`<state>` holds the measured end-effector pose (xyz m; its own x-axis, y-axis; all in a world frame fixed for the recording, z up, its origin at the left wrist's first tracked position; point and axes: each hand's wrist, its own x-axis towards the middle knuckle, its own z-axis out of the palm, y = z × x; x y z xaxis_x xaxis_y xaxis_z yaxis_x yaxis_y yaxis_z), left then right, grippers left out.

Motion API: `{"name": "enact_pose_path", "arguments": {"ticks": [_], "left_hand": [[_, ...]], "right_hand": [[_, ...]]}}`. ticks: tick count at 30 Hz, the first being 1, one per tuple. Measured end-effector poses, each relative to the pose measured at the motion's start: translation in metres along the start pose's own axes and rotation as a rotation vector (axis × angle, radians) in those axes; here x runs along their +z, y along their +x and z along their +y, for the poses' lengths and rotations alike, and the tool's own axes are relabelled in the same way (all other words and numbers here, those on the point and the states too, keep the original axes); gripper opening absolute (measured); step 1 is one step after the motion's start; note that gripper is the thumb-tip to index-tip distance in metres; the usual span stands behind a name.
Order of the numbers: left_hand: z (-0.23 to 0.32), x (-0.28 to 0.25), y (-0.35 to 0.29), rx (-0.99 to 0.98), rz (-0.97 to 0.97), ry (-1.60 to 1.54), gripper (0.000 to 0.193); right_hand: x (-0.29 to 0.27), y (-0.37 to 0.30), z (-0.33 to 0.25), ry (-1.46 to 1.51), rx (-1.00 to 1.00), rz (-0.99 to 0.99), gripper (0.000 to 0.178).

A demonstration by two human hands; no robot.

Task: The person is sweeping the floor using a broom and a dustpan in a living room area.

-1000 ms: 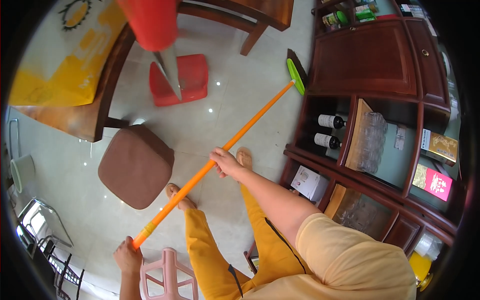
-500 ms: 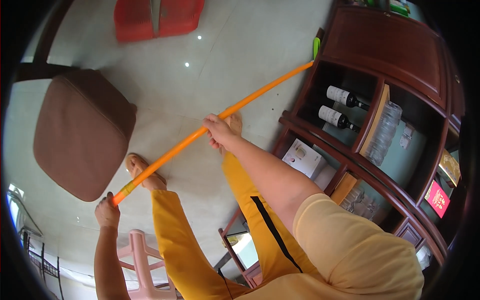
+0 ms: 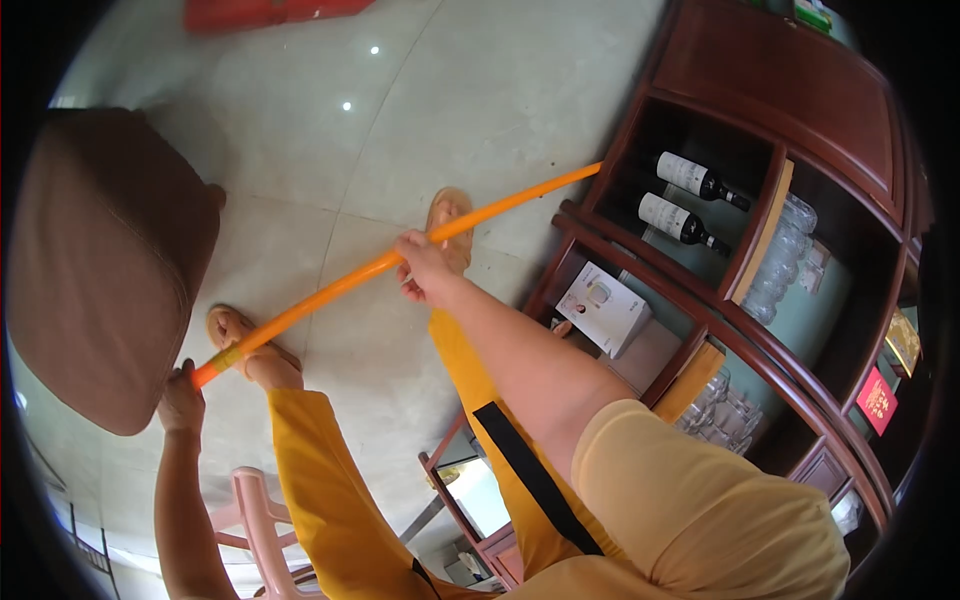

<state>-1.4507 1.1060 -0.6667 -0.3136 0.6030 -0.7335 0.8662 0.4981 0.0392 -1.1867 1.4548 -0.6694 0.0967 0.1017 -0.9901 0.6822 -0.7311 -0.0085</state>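
A long orange pole (image 3: 322,297) runs slantwise across the view, from low on the left up to the cabinet's front edge. My left hand (image 3: 181,402) is closed around its near end, just below a yellowish band. Farther up, my right hand (image 3: 424,268) grips the pole near its middle. The pole's far end disappears behind the cabinet edge, so its head is hidden. My feet in tan sandals (image 3: 450,207) stand on the floor beneath the pole.
On the right stands a dark red wooden cabinet (image 3: 775,90) with wine bottles (image 3: 680,219), glassware (image 3: 785,255) and a white box (image 3: 603,306). A brown covered seat (image 3: 110,270) is at left, a pink plastic stool (image 3: 258,520) below. Something red (image 3: 275,12) lies at the top.
The pole's far end has moved down along the cabinet, and the green piece there has gone out of sight. Both hands keep their grip. The view has shifted, bringing the brown seat farther left.
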Motion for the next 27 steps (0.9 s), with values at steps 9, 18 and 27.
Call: {"name": "enact_pose_path", "arguments": {"ticks": [9, 18, 27], "left_hand": [[-0.075, 0.048, -0.015, 0.046, 0.38, -0.052, 0.017], [-0.147, 0.019, -0.025, -0.212, 0.21, -0.424, 0.028], [-0.21, -0.05, -0.108, -0.173, 0.017, 0.163, 0.033]], "right_hand": [[0.041, -0.011, 0.016, 0.091, 0.061, -0.107, 0.013], [0.094, -0.014, 0.017, 0.261, 0.023, -0.213, 0.011], [0.157, -0.073, 0.022, 0.283, -0.018, -0.452, 0.013]]}}
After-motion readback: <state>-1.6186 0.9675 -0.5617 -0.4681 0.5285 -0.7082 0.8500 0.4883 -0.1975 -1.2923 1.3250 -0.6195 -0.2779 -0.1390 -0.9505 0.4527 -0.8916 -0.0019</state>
